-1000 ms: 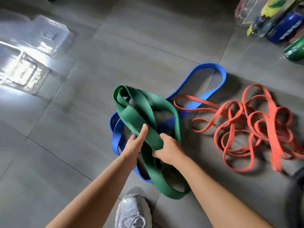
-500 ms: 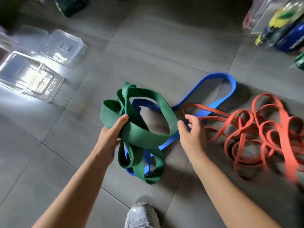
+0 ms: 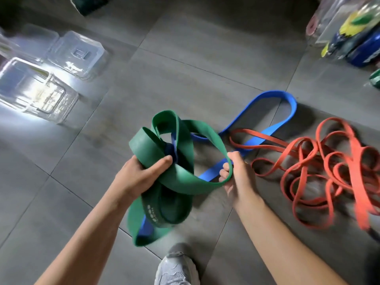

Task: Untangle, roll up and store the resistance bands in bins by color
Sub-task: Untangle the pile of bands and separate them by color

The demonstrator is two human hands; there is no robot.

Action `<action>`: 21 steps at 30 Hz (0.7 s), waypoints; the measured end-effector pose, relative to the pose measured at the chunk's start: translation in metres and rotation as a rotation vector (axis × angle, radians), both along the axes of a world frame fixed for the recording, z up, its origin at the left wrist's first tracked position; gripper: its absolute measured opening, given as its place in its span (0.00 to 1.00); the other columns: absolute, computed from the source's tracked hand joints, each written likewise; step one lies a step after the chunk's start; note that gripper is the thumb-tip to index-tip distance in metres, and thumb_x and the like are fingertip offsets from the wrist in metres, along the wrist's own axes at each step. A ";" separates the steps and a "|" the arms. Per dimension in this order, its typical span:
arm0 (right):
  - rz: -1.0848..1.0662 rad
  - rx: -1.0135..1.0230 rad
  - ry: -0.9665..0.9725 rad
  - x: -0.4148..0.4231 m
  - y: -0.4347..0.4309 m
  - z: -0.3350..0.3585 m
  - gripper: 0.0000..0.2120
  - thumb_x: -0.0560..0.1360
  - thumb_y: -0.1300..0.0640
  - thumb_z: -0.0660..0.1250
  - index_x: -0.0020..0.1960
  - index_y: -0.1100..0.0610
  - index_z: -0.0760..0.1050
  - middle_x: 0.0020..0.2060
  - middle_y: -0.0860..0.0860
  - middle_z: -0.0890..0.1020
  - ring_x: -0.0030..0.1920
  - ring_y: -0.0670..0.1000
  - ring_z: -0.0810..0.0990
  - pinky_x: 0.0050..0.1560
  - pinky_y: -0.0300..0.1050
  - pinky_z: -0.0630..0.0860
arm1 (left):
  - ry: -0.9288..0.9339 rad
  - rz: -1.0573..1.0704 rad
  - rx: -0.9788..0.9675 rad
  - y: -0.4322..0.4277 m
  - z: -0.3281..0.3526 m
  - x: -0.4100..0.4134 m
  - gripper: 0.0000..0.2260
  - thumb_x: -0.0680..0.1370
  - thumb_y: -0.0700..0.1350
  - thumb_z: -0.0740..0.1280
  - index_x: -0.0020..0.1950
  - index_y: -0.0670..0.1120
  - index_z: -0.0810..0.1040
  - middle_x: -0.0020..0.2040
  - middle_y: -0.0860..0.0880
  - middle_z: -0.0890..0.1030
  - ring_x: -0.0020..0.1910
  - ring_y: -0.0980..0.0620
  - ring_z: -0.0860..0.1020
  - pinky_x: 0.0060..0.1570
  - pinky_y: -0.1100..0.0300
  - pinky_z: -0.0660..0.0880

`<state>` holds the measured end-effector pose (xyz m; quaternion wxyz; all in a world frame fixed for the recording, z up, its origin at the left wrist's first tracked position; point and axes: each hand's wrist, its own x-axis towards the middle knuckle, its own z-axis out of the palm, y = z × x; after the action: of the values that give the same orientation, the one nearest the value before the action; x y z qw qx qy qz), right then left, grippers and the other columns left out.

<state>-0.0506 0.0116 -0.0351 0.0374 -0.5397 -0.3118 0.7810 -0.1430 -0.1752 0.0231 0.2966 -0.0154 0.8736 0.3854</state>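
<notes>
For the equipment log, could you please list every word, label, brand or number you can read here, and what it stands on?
No text here can be read outright.
White print on the green band: motion-blurred, unreadable.
White lettering on the blue container at top right: too blurred and cut off to read.

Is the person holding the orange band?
No, the left hand and right hand grip the green band, while the orange bands lie on the floor.
</notes>
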 end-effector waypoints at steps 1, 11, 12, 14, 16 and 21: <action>-0.022 -0.036 0.013 0.000 0.002 0.003 0.14 0.74 0.56 0.63 0.34 0.51 0.62 0.23 0.45 0.61 0.19 0.43 0.59 0.23 0.38 0.56 | 0.038 -0.001 -0.001 0.005 0.009 0.001 0.23 0.59 0.71 0.68 0.48 0.61 0.80 0.47 0.58 0.84 0.50 0.54 0.81 0.55 0.50 0.77; 0.243 0.141 -0.035 0.020 0.003 -0.006 0.05 0.73 0.57 0.66 0.38 0.53 0.73 0.29 0.49 0.73 0.27 0.47 0.69 0.31 0.40 0.64 | 0.028 0.079 -0.060 0.002 -0.021 0.024 0.06 0.74 0.54 0.67 0.42 0.54 0.78 0.45 0.49 0.84 0.39 0.58 0.80 0.45 0.56 0.77; 0.311 0.191 -0.055 0.021 -0.001 -0.006 0.05 0.73 0.58 0.66 0.38 0.53 0.74 0.31 0.49 0.75 0.31 0.48 0.72 0.33 0.40 0.67 | 0.080 0.071 -0.041 0.000 -0.022 0.027 0.08 0.72 0.58 0.66 0.41 0.56 0.79 0.44 0.50 0.83 0.41 0.56 0.80 0.48 0.53 0.77; 0.389 0.186 -0.068 0.024 -0.010 -0.007 0.04 0.74 0.58 0.66 0.40 0.53 0.76 0.32 0.49 0.76 0.34 0.49 0.74 0.36 0.40 0.70 | 0.260 0.039 0.012 0.001 -0.013 0.030 0.09 0.68 0.62 0.63 0.41 0.60 0.78 0.42 0.55 0.80 0.45 0.54 0.78 0.49 0.53 0.76; 0.382 0.076 -0.053 0.026 -0.018 -0.008 0.05 0.75 0.58 0.65 0.40 0.53 0.75 0.30 0.49 0.73 0.29 0.47 0.72 0.30 0.37 0.66 | 0.406 0.057 0.249 0.006 0.007 0.032 0.03 0.71 0.56 0.64 0.40 0.60 0.77 0.35 0.59 0.77 0.36 0.61 0.75 0.39 0.63 0.73; 0.050 -0.164 0.028 0.021 -0.017 -0.010 0.07 0.73 0.52 0.62 0.38 0.53 0.70 0.26 0.47 0.67 0.21 0.43 0.63 0.23 0.34 0.59 | 0.486 0.111 0.479 0.018 0.028 0.028 0.09 0.78 0.43 0.64 0.40 0.54 0.75 0.31 0.61 0.77 0.30 0.65 0.72 0.31 0.72 0.69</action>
<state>-0.0293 -0.0056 -0.0446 -0.0219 -0.5220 -0.2596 0.8122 -0.1149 -0.1569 0.0512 0.0537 0.0994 0.8012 0.5876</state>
